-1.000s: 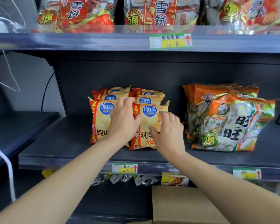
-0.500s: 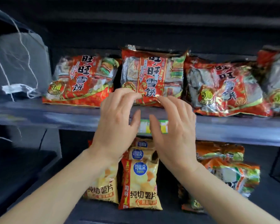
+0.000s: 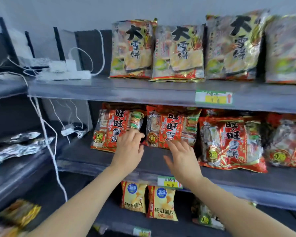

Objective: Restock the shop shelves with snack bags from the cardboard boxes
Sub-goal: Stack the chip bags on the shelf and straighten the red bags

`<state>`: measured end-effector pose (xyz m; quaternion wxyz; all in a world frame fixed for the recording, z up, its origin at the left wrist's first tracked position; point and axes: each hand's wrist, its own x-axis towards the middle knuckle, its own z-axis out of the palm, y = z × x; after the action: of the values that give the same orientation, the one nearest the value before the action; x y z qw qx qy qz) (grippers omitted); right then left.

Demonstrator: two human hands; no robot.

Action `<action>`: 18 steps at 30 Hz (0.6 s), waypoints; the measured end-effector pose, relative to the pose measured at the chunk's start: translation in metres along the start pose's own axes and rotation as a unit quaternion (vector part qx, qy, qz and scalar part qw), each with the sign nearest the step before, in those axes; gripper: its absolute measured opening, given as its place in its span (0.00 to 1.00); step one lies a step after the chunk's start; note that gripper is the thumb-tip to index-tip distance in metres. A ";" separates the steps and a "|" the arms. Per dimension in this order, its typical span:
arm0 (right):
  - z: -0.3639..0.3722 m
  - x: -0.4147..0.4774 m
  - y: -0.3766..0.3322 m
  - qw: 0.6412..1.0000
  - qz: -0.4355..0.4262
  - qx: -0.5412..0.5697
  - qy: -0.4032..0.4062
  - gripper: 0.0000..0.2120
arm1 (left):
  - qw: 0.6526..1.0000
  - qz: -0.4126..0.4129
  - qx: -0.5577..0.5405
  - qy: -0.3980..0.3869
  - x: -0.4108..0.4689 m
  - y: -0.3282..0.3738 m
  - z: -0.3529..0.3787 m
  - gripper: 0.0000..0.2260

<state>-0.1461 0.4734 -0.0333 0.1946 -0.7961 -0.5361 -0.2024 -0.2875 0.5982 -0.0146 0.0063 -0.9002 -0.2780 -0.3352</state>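
Below the wrists, on the lower shelf, two yellow crisp bags [image 3: 161, 202] stand upright side by side, faces forward. Just under the right wrist, a price label [image 3: 168, 182] is fixed to the lip of the middle shelf [image 3: 85, 159].

Left hand [image 3: 129, 151]: reaching over that shelf, fingers loosely bent, gripping nothing. Its fingertips lie at the lower right corner of the left red bag [image 3: 111, 129]. Blur prevents a finding on whether they touch it.

Right hand [image 3: 183, 158]: released, fingers spread and nearly straight, holding nothing, fingertips at the bottom edge of the middle red bag [image 3: 167, 127].

A dark gap separates these two bags just beyond the left fingertips. Further right of the right hand, a third red bag [image 3: 229, 142] sits nearer the shelf lip than the others.

Above and beyond both hands, gold bags [image 3: 132, 48] stand in a row on the top shelf [image 3: 126, 89]. Left of them, a power strip [image 3: 65, 74] feeds white cables [image 3: 46, 134] that trail down.

Assessment: neither hand carries stock and no cardboard box is in view. The step in hand therefore appears to be straightening red bags already shelved, not loading. The next move likely calls for a light push, one hand per bag, to close the gap and square the faces without tipping the packs backwards. Fresh stock must then come from the boxes.
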 end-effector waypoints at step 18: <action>-0.054 0.016 -0.017 0.972 -0.012 0.047 -0.231 0.27 | 0.972 -0.093 0.089 -0.197 -0.011 -0.014 -0.046 0.19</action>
<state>-0.1630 0.4630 0.0225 0.1001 -0.8046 -0.5852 0.0097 -0.3287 0.5951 0.0118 0.0002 -0.9145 -0.3851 -0.1239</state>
